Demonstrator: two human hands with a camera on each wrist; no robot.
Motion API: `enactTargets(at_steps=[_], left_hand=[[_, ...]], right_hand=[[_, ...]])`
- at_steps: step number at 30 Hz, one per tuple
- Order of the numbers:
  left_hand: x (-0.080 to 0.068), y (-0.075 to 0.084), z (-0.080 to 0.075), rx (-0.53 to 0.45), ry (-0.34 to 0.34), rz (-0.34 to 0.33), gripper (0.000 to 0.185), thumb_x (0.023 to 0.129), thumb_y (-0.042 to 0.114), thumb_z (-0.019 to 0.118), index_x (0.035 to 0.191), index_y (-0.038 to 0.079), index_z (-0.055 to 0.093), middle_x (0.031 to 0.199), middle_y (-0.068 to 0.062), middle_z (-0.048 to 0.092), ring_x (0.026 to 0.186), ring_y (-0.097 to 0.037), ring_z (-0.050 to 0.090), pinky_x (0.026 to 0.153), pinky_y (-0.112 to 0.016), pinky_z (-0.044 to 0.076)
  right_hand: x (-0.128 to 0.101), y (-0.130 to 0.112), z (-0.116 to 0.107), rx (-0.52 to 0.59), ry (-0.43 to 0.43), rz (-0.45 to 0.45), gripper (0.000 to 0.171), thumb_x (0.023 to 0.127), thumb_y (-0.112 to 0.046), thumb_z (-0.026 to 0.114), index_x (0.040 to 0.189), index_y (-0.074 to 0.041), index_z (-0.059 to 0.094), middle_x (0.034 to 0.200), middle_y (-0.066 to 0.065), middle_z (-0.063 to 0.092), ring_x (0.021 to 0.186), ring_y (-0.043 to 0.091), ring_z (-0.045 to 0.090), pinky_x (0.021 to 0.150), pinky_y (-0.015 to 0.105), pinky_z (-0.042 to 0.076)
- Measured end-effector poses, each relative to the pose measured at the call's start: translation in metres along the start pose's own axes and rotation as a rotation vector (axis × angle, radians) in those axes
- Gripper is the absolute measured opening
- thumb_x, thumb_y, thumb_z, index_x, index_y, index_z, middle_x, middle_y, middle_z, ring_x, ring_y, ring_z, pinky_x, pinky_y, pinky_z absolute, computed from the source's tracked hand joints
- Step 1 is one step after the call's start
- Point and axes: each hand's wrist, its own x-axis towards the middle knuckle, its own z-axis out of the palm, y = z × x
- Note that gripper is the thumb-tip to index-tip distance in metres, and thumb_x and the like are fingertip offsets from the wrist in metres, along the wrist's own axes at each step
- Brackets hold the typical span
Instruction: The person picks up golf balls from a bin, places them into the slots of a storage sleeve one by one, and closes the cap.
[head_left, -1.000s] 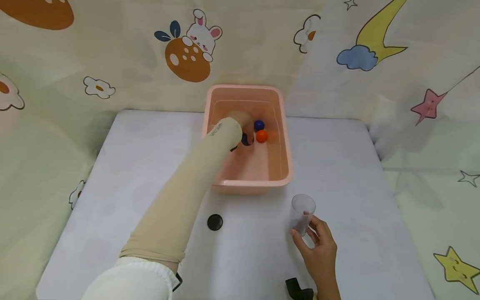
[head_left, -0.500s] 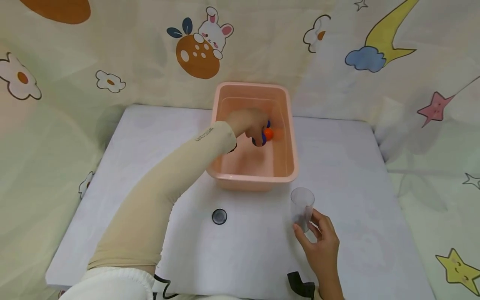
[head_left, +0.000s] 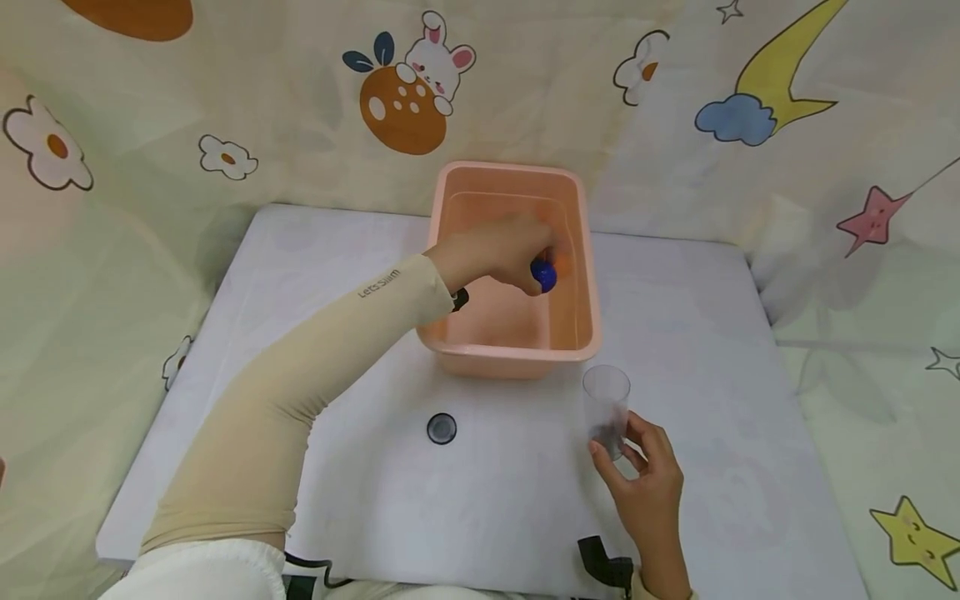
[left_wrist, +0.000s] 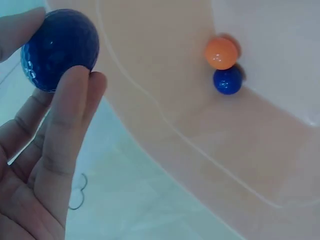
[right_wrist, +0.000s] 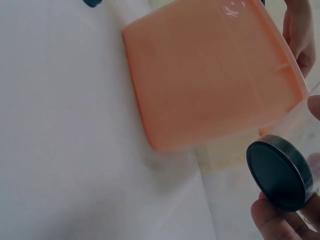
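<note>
Currently, nearest the surface's (head_left: 480, 500) front edge, right of its middle, a black wrist mount (head_left: 603, 562) sits by the right hand (head_left: 648, 483). That hand grips a clear tube (head_left: 604, 398) between thumb and fingers, uncovered mouth upward, off the tub's near right corner. The right wrist view shows a black base (right_wrist: 280, 172) fitted to its lower end.

To the left, between the surface's front edge and the tub, lies a loose black cap (head_left: 442, 428).

Farther back, the pink tub (head_left: 510, 352) stands at the middle of the surface's far edge. Over it, the left hand (head_left: 513, 250) pinches a blue ball (left_wrist: 60, 50) in its thumb and fingertips. Within the tub, the left wrist view records an orange ball (left_wrist: 221, 53) and a second blue ball (left_wrist: 228, 81), touching.

Change noted: compared with half a second ago, the held ball has shifted toward the tub's right edge and now hides most of the orange ball from the head camera. Assessment: this ball's pick-up appears complete, with two remaining inside.

Beyond the surface's far edge hangs a printed cloth (head_left: 540, 92).
</note>
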Motion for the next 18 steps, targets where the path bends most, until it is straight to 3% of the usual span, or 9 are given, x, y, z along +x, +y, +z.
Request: enactTargets(at_steps=[5,10,18], left_hand=[[-0.012,0.004,-0.002,-0.013,0.075,0.08,0.014,0.091,0.01,0.076,0.09,0.009,0.062,0.084,-0.001,0.053,0.078,-0.018,0.047,0.071,-0.028,0.036],[-0.021,0.007,0.002,-0.022,0.121,0.14,0.016,0.091,0.012,0.079,0.102,0.005,0.071,0.095,-0.003,0.066,0.084,-0.018,0.056,0.077,-0.028,0.047],[-0.036,0.011,0.003,-0.045,0.135,0.226,0.016,0.091,0.013,0.081,0.102,0.004,0.074,0.097,-0.004,0.069,0.086,-0.02,0.061,0.079,-0.029,0.05]], right_hand=[[0.001,-0.001,-0.001,-0.028,0.002,-0.007,0.056,0.079,0.014,0.087,0.131,0.013,0.066,0.116,0.024,0.066,0.109,-0.01,0.057,0.088,0.004,0.048],[0.001,-0.002,-0.001,-0.053,-0.006,-0.015,0.056,0.08,0.012,0.088,0.131,0.012,0.066,0.116,0.024,0.066,0.109,-0.01,0.055,0.087,0.003,0.047],[0.003,-0.005,-0.002,-0.088,-0.008,-0.021,0.056,0.08,0.009,0.089,0.132,0.008,0.068,0.117,0.021,0.067,0.109,-0.009,0.054,0.086,0.001,0.045]])
